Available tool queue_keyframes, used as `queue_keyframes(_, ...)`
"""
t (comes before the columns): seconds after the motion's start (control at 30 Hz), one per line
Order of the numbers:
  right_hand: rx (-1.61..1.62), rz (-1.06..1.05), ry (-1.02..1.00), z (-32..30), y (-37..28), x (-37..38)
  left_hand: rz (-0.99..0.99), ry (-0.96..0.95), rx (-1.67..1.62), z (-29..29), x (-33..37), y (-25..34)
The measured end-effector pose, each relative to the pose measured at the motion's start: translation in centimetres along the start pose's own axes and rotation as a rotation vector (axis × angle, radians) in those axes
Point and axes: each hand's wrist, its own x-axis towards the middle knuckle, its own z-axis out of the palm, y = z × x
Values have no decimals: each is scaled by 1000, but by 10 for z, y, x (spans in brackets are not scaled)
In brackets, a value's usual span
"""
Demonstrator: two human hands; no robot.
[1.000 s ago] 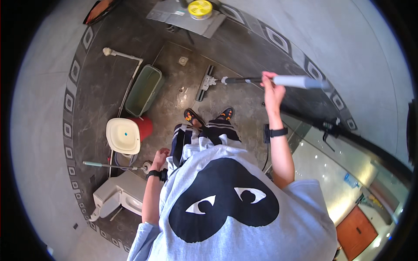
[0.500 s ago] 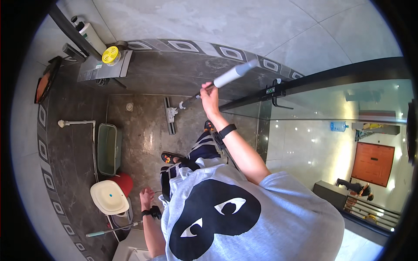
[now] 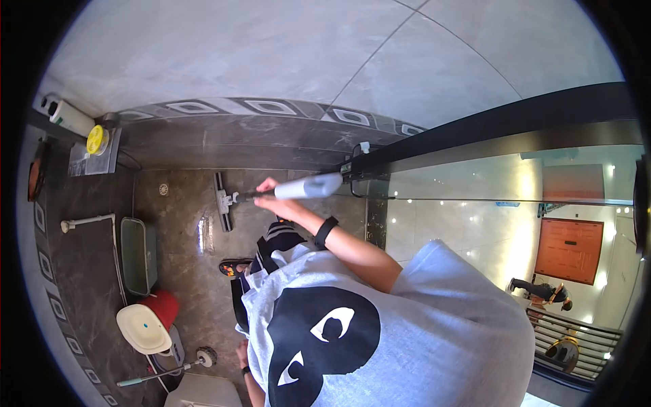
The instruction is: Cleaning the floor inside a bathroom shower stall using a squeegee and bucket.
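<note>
My right hand (image 3: 271,193) is closed around the dark pole of a floor squeegee (image 3: 224,202), just below its thick white grip, which points up and to the right. The squeegee's wide blade rests on the wet-looking brown floor, left of my hand. Beside my trouser leg hangs my left hand (image 3: 242,353), partly covered by my grey shirt. As far as its fingers show, they are loose and hold nothing. A long-handled round brush (image 3: 206,357) leans to the left of it, near a white fixture (image 3: 203,392).
Along the left wall stand a grey-green bin (image 3: 139,258), a red bucket (image 3: 163,306) and a cream basin (image 3: 144,328). A white pipe (image 3: 88,222) juts out there. A shelf (image 3: 95,163) holds a yellow-lidded jar (image 3: 97,140). A glass partition (image 3: 461,163) stands right; a person (image 3: 542,292) is beyond.
My right hand has brought the squeegee left, its blade sliding across the floor. My left hand has drawn back toward my side. My view has shifted and turned slightly.
</note>
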Motion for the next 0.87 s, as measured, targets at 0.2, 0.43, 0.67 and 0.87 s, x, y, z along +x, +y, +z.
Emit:
queue_keyframes(0.2, 241, 271, 286, -48, 38, -19, -189, -43, -112, 42, -28, 15)
queue_keyframes(0.43, 245, 347, 262, -64, 41, -31, -147, 22, -248, -39, -6, 141)
queue_keyframes(0.67, 319, 389, 411, -53, 26, -36, -49, 194, -263, -76, -2, 184)
queue_keyframes(0.87, 406, 400, 446, -53, 38, -49, 17, 62, -526, -66, 42, 49)
